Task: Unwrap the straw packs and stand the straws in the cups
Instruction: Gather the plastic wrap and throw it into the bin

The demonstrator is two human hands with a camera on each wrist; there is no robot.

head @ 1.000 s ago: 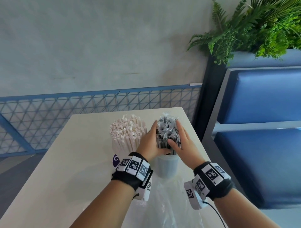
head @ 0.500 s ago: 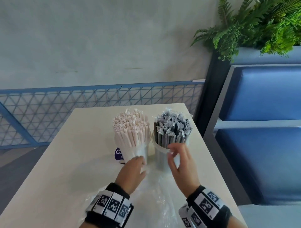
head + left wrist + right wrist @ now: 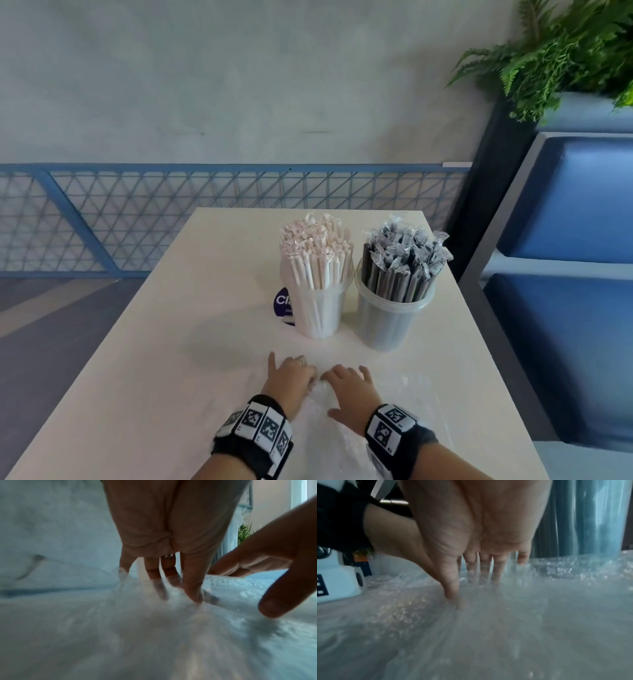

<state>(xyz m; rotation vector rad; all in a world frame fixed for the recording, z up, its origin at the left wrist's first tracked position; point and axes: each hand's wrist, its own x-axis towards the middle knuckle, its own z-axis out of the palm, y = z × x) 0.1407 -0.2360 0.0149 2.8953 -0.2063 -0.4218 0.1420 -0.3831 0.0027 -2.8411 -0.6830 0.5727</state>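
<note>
Presently, item one: bundle of white paper-wrapped straws (image 3: 317,255), standing upright in a clear plastic cup (image 3: 318,313) at mid-worktop. Item two: bundle of dark straws in clear film sleeves (image 3: 404,260), upright in a second clear plastic cup (image 3: 392,322), just beside the first on its right; the two cups look close to touching. Both cups are packed full, tops fanning above the rims.

Item three: crumpled clear plastic wrapper (image 3: 394,418), empty as far as can be seen, lying flat on the pale worktop (image 3: 144,377) near the front edge. Left hand (image 3: 289,378) and right hand (image 3: 349,389) both rest on it, fingers (image 3: 193,588) bent down and pressing into the film; whether they have pinched it up cannot be told.

Risks, as judged: the film is slippery and may slide off the edge if swept carelessly; a hand lifting forward could knock the top-heavy cups, spilling straws, since they stand near the wrapper.

Adjacent: round dark-blue sticker (image 3: 282,301) behind the left cup; blue mesh railing (image 3: 137,219); blue padded bench (image 3: 565,205); green fern (image 3: 565,51).
</note>
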